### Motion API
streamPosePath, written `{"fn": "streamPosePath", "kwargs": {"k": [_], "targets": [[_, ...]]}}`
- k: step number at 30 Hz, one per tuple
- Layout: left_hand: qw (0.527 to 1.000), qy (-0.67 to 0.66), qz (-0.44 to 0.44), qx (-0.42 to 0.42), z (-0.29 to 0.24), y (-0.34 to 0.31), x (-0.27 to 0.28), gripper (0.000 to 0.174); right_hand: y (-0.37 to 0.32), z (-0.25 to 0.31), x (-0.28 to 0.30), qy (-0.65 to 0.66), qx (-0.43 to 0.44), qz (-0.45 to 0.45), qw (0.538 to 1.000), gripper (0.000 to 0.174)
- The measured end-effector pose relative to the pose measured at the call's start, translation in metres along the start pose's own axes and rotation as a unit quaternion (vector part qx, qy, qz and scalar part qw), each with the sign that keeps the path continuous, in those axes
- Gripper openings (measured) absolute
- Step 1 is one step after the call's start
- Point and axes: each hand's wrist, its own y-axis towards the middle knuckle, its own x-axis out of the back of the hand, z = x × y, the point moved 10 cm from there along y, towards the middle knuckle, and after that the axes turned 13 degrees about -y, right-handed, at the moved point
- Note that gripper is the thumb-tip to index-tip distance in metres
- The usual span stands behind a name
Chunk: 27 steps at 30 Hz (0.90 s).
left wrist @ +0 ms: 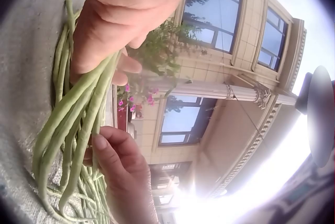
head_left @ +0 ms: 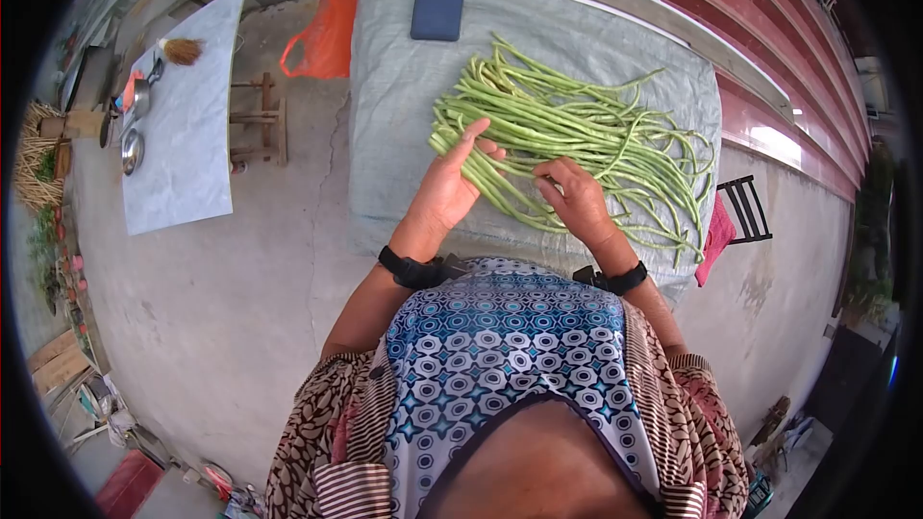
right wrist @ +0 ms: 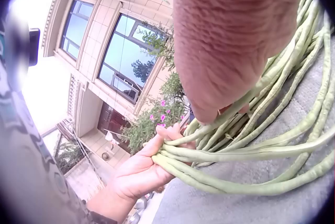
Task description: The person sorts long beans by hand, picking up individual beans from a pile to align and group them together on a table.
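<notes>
Long green beans lie in a loose pile on a grey cloth-covered surface. At the pile's left end, my left hand grips several bean ends, its thumb pointing up; the right wrist view shows these ends in the left hand. My right hand is just to the right, over the near side of the pile. In the left wrist view, the thumb and forefinger of the right hand pinch a bean below the left hand. Other right fingers are partly hidden.
A dark phone lies at the cloth's far edge, beside an orange plastic bag. Leftward stands a pale table with metal bowls and a small brush. A black rack is at the right.
</notes>
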Motion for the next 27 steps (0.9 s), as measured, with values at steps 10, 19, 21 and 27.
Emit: {"fn": "streamPosePath", "kwargs": {"k": [10, 19, 21, 27], "targets": [[0.997, -0.031, -0.071, -0.003, 0.002, -0.005, 0.002, 0.024, 0.048, -0.009, 0.031, -0.218, -0.018, -0.155, 0.963, 0.015], [0.996, -0.010, -0.093, -0.001, 0.003, -0.003, 0.012, 0.039, 0.045, -0.010, 0.043, -0.098, -0.041, -0.143, 0.984, 0.013], [0.997, -0.014, -0.079, -0.007, 0.002, -0.002, 0.006, 0.041, 0.032, -0.015, 0.027, 0.026, -0.097, -0.072, 0.992, 0.014], [0.998, -0.028, -0.051, -0.018, -0.001, 0.000, -0.005, 0.040, 0.014, 0.006, -0.004, -0.003, -0.016, 0.005, 1.000, 0.014]]}}
